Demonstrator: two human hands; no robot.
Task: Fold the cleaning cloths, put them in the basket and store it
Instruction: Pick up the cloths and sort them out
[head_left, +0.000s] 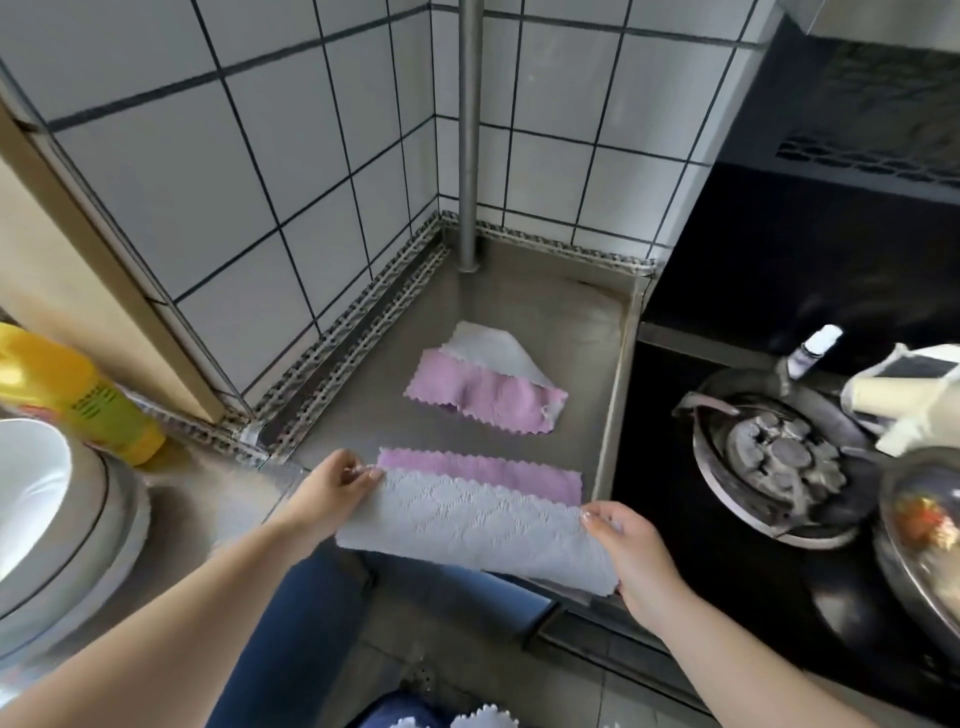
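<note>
Now both hands, left hand (335, 486), right hand (631, 558), pinching cloth (467, 525) corners

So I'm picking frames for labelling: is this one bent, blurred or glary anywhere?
Head view: wide-angle bend curves the tile lines and the pipe; soft throughout, with the bottle and bowl at the left edge blurriest; the hob side is dark; mild sheen on the counter; the held cloth is evenly lit.

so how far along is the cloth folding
Early on. One pink-and-grey cloth lies roughly folded further back on the steel counter. The left hand and right hand each pinch an end of the second cloth, mid-fold. No basket is in view, so packing and storing remain.
</note>
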